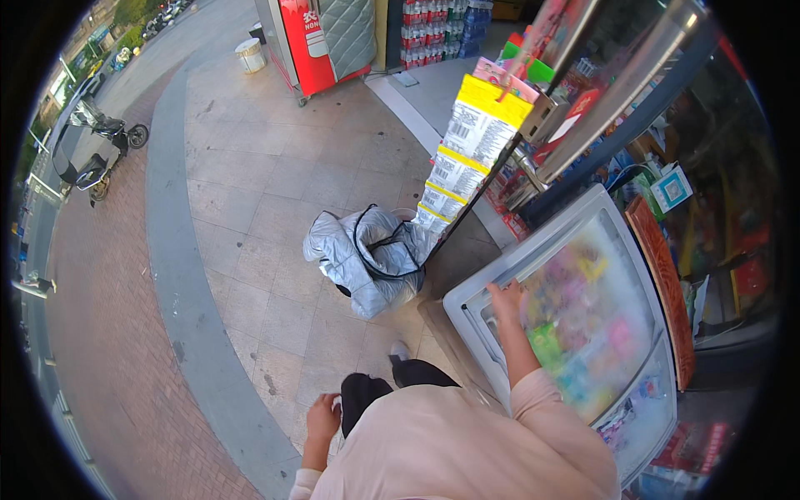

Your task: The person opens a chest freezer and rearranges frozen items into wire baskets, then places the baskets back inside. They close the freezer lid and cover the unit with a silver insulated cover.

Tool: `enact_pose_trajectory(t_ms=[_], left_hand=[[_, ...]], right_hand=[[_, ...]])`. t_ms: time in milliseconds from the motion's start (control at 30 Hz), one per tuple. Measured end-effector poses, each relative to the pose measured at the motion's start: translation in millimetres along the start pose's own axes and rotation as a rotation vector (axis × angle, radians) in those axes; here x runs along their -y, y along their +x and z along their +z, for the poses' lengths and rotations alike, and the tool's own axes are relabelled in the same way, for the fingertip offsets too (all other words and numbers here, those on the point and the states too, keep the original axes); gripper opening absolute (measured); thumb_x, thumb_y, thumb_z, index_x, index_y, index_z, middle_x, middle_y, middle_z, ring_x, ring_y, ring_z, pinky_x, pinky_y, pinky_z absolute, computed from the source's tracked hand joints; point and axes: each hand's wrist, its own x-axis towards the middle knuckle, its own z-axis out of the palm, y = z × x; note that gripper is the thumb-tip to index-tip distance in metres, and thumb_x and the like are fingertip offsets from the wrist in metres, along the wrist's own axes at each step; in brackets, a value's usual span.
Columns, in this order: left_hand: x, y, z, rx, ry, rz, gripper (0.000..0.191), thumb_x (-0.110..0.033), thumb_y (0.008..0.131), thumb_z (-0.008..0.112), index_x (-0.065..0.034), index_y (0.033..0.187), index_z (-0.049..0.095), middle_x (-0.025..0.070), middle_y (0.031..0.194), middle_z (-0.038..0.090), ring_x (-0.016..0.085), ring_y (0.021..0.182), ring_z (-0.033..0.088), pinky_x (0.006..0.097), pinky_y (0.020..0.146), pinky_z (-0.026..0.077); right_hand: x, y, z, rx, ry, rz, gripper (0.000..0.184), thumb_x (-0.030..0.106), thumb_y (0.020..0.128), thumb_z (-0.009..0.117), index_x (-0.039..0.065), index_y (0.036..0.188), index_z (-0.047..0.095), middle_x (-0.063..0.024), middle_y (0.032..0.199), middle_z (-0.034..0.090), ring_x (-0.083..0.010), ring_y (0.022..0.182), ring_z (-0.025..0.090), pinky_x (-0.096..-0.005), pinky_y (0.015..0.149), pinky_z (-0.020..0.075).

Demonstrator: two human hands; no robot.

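My right hand reaches to the left rim of a chest freezer, thumb and fingers apart. It seems to rest on the frame of the sliding glass lid, with nothing visible in its grasp. Through the frosted glass, colourful packages show as blurred patches. My left hand hangs low beside my black-trousered leg, its fingers loosely curled. Whether it holds anything is hidden. Ahead of the freezer, a crumpled silver quilted cover with black trim lies in a heap on the tiles.
Strips of yellow-and-white packets hang beside the shop entrance. A red cabinet on casters stands ahead, near a white bucket. Shrink-wrapped bottles are stacked by the doorway. A wooden board borders the freezer; a scooter is parked left.
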Motion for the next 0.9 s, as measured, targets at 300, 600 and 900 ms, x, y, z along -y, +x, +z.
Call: enact_pose_trajectory(t_ms=[300, 600, 900], left_hand=[[16, 203, -71, 0.093, -0.101, 0.142, 0.026, -0.009, 0.089, 0.066, -0.0081, 0.115, 0.068, 0.0159, 0.106, 0.069, 0.035, 0.092, 0.069, 0.0439, 0.080, 0.056], [120, 314, -161, 0.313, -0.126, -0.039, 0.049, -0.009, 0.080, 0.074, -0.0038, 0.127, 0.060, 0.0207, 0.115, 0.064, 0.035, 0.105, 0.067, 0.0446, 0.087, 0.054], [169, 382, -203, 0.364, 0.084, -0.023, 0.045, -0.018, 0.088, 0.070, -0.0059, 0.130, 0.060, 0.0186, 0.122, 0.064, 0.032, 0.101, 0.066, 0.0444, 0.085, 0.054]], right_hand=[[80, -47, 143, 0.314, 0.049, -0.513, 0.039, 0.007, 0.084, 0.066, 0.005, 0.122, 0.061, -0.0157, 0.122, 0.060, -0.0361, 0.112, 0.060, -0.0425, 0.097, 0.0483], [29, 10, 451, 0.284, -0.427, 0.113, 0.047, 0.020, 0.086, 0.064, 0.016, 0.133, 0.060, -0.0132, 0.143, 0.052, -0.0358, 0.136, 0.046, -0.0568, 0.114, 0.0336], [85, 16, 458, 0.432, -0.385, -0.045, 0.026, 0.036, 0.095, 0.064, 0.012, 0.104, 0.059, -0.0220, 0.091, 0.069, -0.0461, 0.090, 0.066, -0.0587, 0.083, 0.0492]])
